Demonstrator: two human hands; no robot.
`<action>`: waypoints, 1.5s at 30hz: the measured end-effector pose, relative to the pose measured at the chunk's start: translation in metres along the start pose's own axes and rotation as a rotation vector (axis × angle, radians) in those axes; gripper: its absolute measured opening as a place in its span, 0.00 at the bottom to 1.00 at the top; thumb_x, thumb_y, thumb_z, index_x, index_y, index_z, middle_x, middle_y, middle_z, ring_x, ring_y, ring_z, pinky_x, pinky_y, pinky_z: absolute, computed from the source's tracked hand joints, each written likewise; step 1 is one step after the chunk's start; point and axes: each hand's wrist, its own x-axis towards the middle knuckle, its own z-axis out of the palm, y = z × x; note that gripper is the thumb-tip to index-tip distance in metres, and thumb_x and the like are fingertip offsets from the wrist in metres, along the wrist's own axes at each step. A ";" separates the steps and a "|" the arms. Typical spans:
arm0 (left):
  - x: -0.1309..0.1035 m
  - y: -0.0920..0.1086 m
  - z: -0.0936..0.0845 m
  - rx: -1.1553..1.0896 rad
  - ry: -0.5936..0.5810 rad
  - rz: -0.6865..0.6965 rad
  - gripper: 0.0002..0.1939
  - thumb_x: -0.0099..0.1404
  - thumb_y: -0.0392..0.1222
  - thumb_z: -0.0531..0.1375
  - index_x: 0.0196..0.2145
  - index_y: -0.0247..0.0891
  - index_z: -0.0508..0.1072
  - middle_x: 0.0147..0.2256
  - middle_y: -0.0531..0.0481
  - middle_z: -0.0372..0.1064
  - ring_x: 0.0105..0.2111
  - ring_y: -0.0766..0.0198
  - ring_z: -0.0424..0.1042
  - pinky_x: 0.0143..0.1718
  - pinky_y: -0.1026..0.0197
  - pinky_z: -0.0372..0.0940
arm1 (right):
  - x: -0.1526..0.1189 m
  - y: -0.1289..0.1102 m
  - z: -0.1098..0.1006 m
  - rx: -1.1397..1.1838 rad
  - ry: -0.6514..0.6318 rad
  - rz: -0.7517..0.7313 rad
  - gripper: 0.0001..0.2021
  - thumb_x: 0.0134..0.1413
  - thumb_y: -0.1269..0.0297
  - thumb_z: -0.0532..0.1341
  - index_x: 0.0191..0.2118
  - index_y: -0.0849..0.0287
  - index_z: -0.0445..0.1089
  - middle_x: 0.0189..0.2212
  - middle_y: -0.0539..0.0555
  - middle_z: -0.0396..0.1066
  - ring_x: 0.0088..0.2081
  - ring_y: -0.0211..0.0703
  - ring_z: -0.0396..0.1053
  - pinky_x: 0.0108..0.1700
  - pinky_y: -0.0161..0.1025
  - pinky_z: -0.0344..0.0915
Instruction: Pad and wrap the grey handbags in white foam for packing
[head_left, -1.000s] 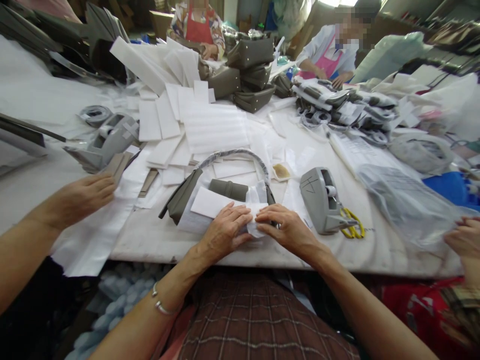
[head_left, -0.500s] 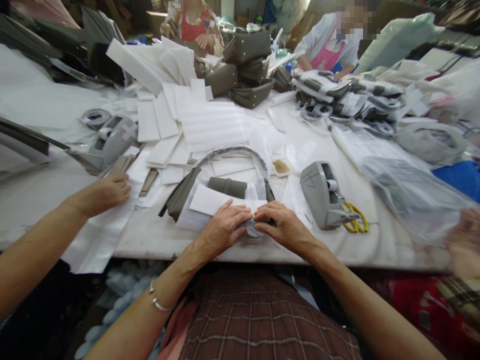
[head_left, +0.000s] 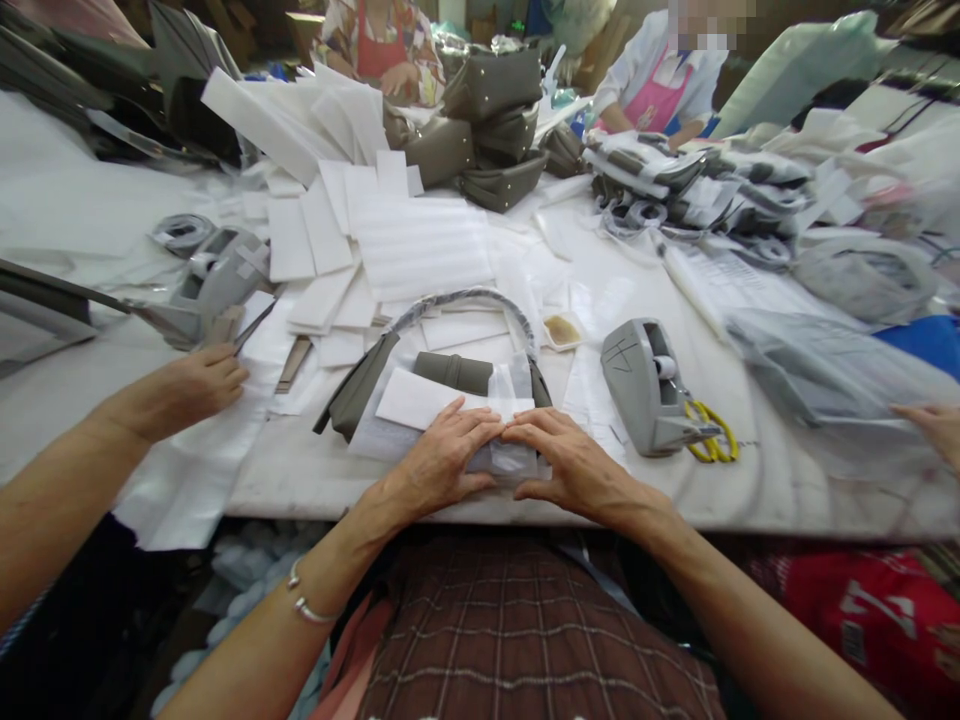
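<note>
Resting left hand [head_left: 439,455] and right hand [head_left: 577,460] with fingers loosely spread and thumbs apart (pinching nothing visible) at white foam strip [head_left: 409,400] on bag [head_left: 454,373], left of tape dispenser [head_left: 636,385], probably best pressing evenly outward to avoid creasing.

Dark handwritten strokes [head_left: 619,353] stand on the side of the gray tape dispenser [head_left: 646,405]; they look like an A or H with further lines, but the exact characters cannot be told. On the red cloth [head_left: 919,585] at lower right is a large, slanted white mark [head_left: 879,606] shaped like a Z, with smaller, illegible white print beside it. The clear plastic packaging [head_left: 739,282] carries faint printed lines, and the pink apron [head_left: 658,92] a small pale print; neither can be read.
</note>
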 end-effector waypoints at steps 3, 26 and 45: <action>0.000 0.002 -0.003 0.002 -0.020 -0.003 0.36 0.58 0.41 0.69 0.61 0.39 0.60 0.58 0.37 0.66 0.60 0.51 0.64 0.65 0.37 0.49 | -0.003 0.003 0.010 -0.049 0.084 0.004 0.29 0.49 0.68 0.71 0.57 0.51 0.66 0.51 0.57 0.71 0.53 0.54 0.66 0.55 0.55 0.66; 0.005 0.007 -0.012 -0.200 0.032 -0.099 0.12 0.72 0.42 0.56 0.51 0.41 0.73 0.51 0.47 0.74 0.55 0.58 0.70 0.66 0.43 0.52 | 0.003 0.006 -0.007 0.188 0.094 0.092 0.14 0.51 0.59 0.71 0.44 0.53 0.76 0.45 0.54 0.77 0.49 0.48 0.72 0.53 0.46 0.69; 0.003 0.002 0.008 -0.086 0.184 -0.054 0.16 0.65 0.33 0.62 0.51 0.42 0.71 0.50 0.46 0.74 0.53 0.58 0.71 0.63 0.42 0.57 | -0.005 0.002 0.022 -0.091 0.387 -0.196 0.07 0.59 0.74 0.63 0.40 0.55 0.73 0.38 0.51 0.79 0.44 0.43 0.73 0.53 0.48 0.63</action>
